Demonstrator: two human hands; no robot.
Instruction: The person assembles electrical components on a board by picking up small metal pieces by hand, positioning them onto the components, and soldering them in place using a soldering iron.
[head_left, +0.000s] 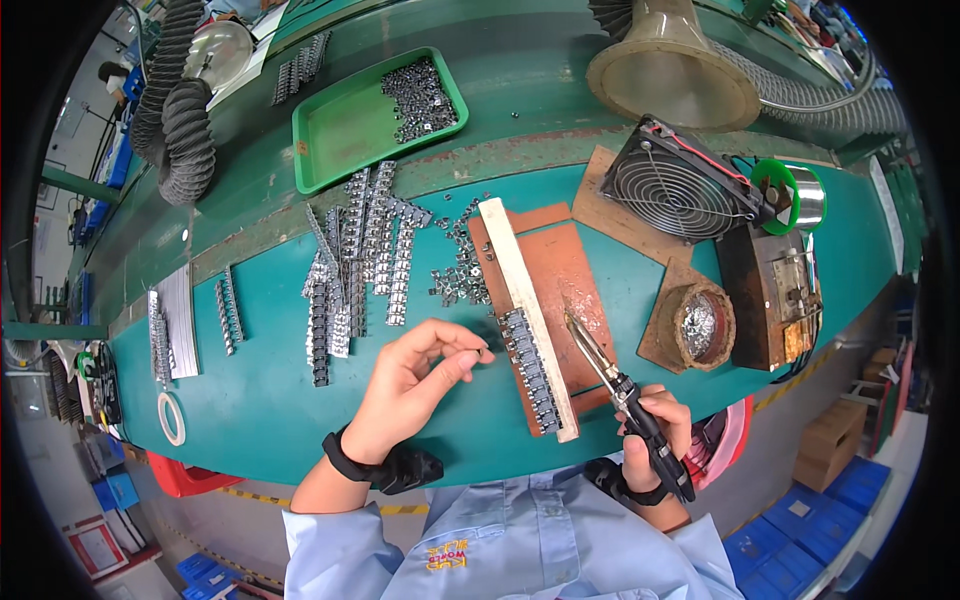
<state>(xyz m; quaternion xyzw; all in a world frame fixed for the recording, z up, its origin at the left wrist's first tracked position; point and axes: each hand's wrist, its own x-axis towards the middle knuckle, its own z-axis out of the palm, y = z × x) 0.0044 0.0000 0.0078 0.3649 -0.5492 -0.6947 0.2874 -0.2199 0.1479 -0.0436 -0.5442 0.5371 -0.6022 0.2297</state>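
The left hand (412,378) pinches a tiny piece (485,353) between thumb and fingertips; the right hand (670,418) curls round a black-handled soldering iron (646,425), tip over the reddish-brown board (560,262). Dark, silver-edged components (531,370) line the pale wooden bar (521,290) there.

Head-worn wide fisheye: looks down onto green workbench (260,420) from close above.
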